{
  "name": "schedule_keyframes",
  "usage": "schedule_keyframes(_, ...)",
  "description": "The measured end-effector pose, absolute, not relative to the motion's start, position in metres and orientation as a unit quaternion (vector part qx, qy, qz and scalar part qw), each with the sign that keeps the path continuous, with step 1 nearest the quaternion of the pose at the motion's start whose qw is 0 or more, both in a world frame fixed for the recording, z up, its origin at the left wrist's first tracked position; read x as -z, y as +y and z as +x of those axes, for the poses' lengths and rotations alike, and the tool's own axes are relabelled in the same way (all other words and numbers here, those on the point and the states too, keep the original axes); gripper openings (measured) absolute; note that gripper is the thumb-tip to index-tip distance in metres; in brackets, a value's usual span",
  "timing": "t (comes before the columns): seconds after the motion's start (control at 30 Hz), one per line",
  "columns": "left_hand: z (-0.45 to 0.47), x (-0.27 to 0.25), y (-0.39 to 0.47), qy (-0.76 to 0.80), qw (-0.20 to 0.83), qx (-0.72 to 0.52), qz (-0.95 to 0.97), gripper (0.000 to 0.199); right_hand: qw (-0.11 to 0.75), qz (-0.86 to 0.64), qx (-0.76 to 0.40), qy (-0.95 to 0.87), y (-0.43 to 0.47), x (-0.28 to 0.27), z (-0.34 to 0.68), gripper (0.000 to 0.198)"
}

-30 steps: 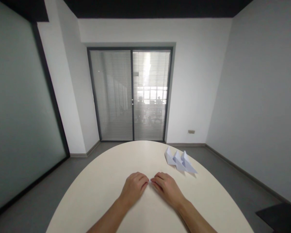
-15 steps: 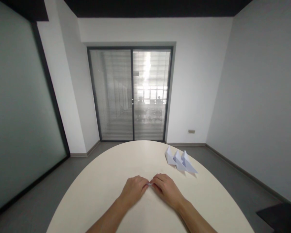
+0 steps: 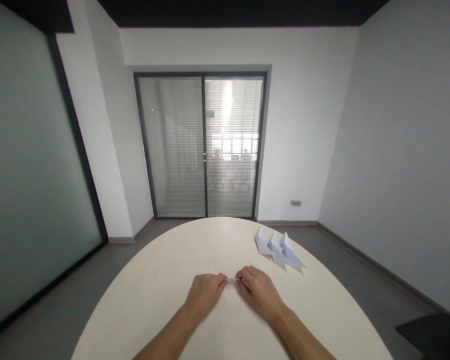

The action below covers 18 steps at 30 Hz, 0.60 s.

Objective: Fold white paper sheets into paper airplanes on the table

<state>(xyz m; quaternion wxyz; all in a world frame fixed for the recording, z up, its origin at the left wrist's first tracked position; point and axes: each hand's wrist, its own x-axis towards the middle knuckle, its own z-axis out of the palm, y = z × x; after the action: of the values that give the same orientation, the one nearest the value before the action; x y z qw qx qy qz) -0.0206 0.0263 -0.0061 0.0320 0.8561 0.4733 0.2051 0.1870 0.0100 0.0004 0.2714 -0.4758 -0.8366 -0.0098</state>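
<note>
A small piece of folded white paper (image 3: 231, 280) shows edge-on as a thin strip between my two hands, above the middle of the table. My left hand (image 3: 207, 294) pinches its left end between thumb and fingers. At the other end, my right hand (image 3: 259, 291) is closed on the paper in the same way. The fingers cover both ends, so the paper's full shape is hidden. Beyond my right hand, several folded white paper boats (image 3: 279, 248) stand in a close row near the table's far right edge.
The round cream table (image 3: 153, 280) curves away on both sides. Behind it is a glass door (image 3: 204, 145) with blinds. A dark flat object (image 3: 431, 332) is at the lower right, beside the table. Frosted glass (image 3: 33, 165) lines the left side.
My hands have drawn slightly apart, and more of the folded paper shows between them. The paper boats have stayed in place.
</note>
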Motion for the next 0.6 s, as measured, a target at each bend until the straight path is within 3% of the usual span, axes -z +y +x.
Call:
schedule_keyframes(0.27, -0.022, 0.004, 0.025, 0.463, 0.025, -0.208, 0.862, 0.025, 0.259, -0.501, -0.001, -0.826, 0.010, 0.000, 0.188, 0.016)
schedule_keyframes(0.6, -0.023, 0.009, 0.028, 0.478, 0.056, -0.213, 0.850, 0.027, 0.228, -0.552, -0.019, -0.802, 0.016, 0.012, 0.196, 0.032)
